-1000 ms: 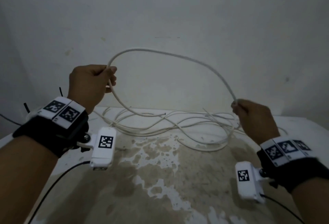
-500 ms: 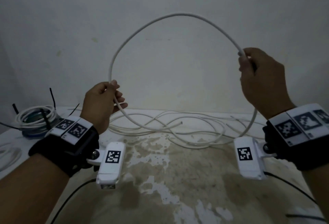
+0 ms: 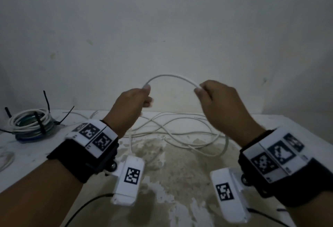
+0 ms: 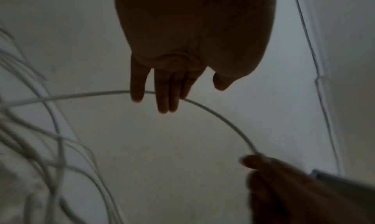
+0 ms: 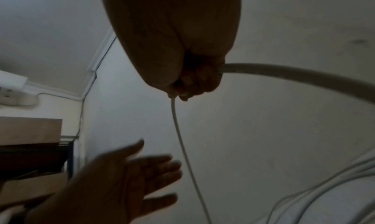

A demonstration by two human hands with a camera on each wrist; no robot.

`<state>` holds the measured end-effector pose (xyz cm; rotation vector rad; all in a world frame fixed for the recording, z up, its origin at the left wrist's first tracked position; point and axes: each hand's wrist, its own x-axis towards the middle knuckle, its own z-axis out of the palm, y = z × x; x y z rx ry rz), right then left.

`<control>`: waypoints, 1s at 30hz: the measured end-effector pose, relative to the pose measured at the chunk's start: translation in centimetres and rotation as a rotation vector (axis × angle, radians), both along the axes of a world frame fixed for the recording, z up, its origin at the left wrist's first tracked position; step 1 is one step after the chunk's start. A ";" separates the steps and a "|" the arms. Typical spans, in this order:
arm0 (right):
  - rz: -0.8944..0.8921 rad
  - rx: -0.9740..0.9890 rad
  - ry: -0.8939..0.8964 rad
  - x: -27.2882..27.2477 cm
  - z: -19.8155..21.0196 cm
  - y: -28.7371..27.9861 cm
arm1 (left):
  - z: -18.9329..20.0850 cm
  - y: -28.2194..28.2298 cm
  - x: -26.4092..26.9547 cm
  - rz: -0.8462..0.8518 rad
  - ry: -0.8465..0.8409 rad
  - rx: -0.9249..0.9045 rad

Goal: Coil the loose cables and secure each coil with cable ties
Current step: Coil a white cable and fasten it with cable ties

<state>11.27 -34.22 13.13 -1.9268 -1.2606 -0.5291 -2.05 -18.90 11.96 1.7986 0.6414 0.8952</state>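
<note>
Fingers [image 4: 162,89] on my left hand [image 3: 129,107] are straight and spread, touching the white cable [image 3: 171,77]. My right hand [image 3: 221,104] pinches the same cable tight. It makes a small arch between both hands, up above the tabletop [image 3: 180,181]. More loose cable lies there in a messy pile. One tied coil [image 3: 30,124] sits far left.

The right hand [image 5: 182,64] fills the top, fingers curled round a thin white round cable [image 5: 178,131] that runs down from the fist and also arcs off to the right. Below left, the left hand [image 5: 121,179] shows straight, spread fingers beside the cable.
</note>
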 end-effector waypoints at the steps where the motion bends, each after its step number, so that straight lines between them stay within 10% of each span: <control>1: 0.032 -0.012 -0.004 -0.8 -0.4 0.2 | 0.6 -0.9 0.3 -0.091 -0.063 -0.141; 9: 0.265 -0.229 0.117 -4.0 -3.6 0.4 | 3.0 -2.2 1.5 -0.242 -0.414 -0.579; 14: -0.087 -0.746 -0.075 -0.9 -7.2 -0.4 | 2.6 0.3 0.6 -0.067 -0.584 -0.580; 18: -0.141 -0.802 0.051 0.8 -7.5 -0.9 | 1.3 0.3 0.4 -0.063 -0.506 -0.553; 24: -0.016 -0.188 0.662 1.9 -7.5 -0.4 | 0.7 -0.7 -0.1 -0.148 -0.388 -0.566; 30: -0.091 -0.066 0.445 3.1 -6.3 -0.2 | -1.9 -3.1 0.8 -0.162 -0.211 -0.400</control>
